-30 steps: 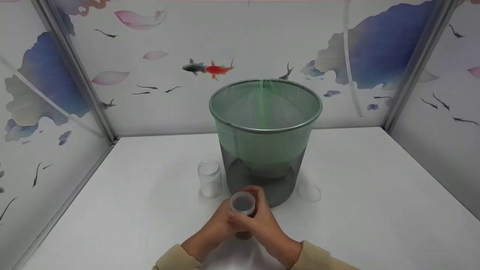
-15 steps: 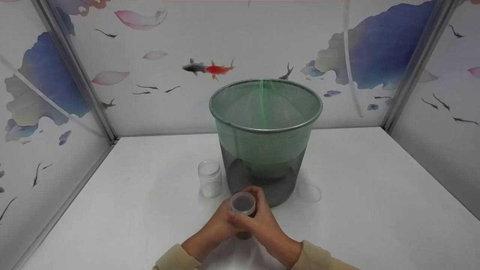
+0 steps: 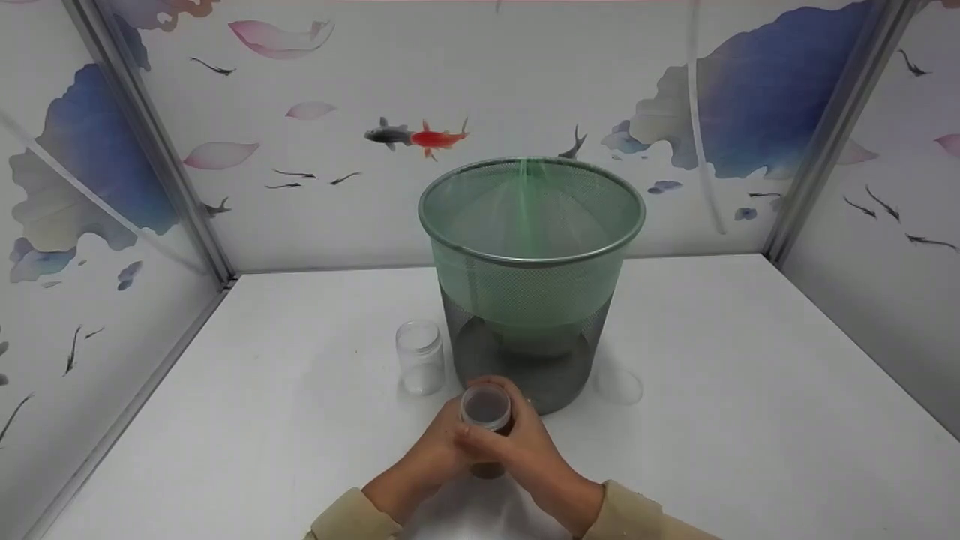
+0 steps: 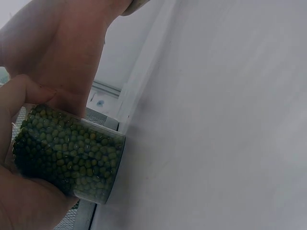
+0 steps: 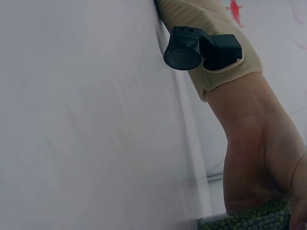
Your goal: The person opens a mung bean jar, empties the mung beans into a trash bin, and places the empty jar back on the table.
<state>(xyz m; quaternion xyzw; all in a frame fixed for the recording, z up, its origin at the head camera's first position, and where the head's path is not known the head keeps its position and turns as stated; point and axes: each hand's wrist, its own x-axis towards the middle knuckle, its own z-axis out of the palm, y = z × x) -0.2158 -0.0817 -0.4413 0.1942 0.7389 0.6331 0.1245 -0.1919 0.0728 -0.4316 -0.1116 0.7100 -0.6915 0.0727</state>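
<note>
Both hands hold a clear jar (image 3: 486,406) of green mung beans upright, low in front of the mesh bin. The left hand (image 3: 436,450) curls round its side from the left. From the right, the right hand (image 3: 534,446) wraps round its upper part, the thumb across the near side and fingers behind the top. Through the jar wall in the left wrist view, the mung beans (image 4: 72,151) show packed together, with the base close to the tabletop. Only part of the jar (image 5: 244,218) shows at the bottom of the right wrist view.
A mesh waste bin (image 3: 457,341) with a green liner (image 3: 525,292) stands just beyond the hands. Left of it stands an uncovered clear jar (image 3: 420,358). A clear round lid (image 3: 621,385) lies right of the bin. Printed panels wall in the white table (image 3: 750,390).
The right hand's fingers have shifted slightly to the left round the far side of the jar top. The left hand, jar, bin and lid stay in place.
</note>
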